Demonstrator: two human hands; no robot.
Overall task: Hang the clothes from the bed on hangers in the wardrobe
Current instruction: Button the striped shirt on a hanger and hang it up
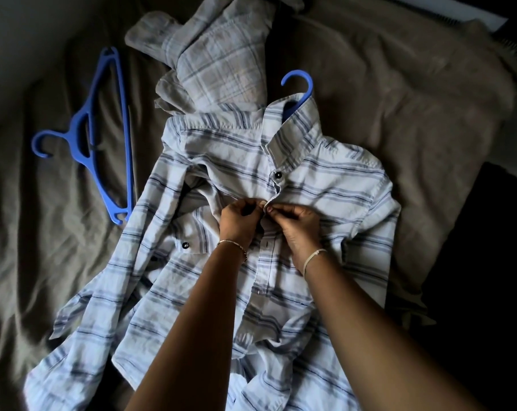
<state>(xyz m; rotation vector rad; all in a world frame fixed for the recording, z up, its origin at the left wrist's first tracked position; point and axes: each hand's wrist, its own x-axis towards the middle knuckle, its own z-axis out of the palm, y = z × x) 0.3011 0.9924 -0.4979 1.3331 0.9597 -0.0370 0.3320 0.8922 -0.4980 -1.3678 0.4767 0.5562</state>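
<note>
At the far left the bed (28, 232) lay under a brownish sheet, soft and heavily creased. On it rested a spare hanger (77, 137) of blue moulded plastic, flat, its hook curling left and its long straight bar ending just beside a sleeve. Past it, toward the top, a plaid shirt (221, 63) of faded grey cloth sat bunched in loose folds, its lower edge touching the striped shirt (334, 185). That one, pale with blue and grey bands, was spread front-up across the middle of the bed, rumpled, with a dark round button (278, 174) done up below the collar. The left hand (239, 222), a thin chain at its wrist, had its fingers curled and pinched the left edge of the front opening. The right hand (298, 225), a pale cord at its wrist, pinched the facing edge, fingertips meeting the left's. A blue hook (307, 93) of a second hanger curved out of the collar. To the right bulged a pillow (429, 99) in the same brown fabric.
</note>
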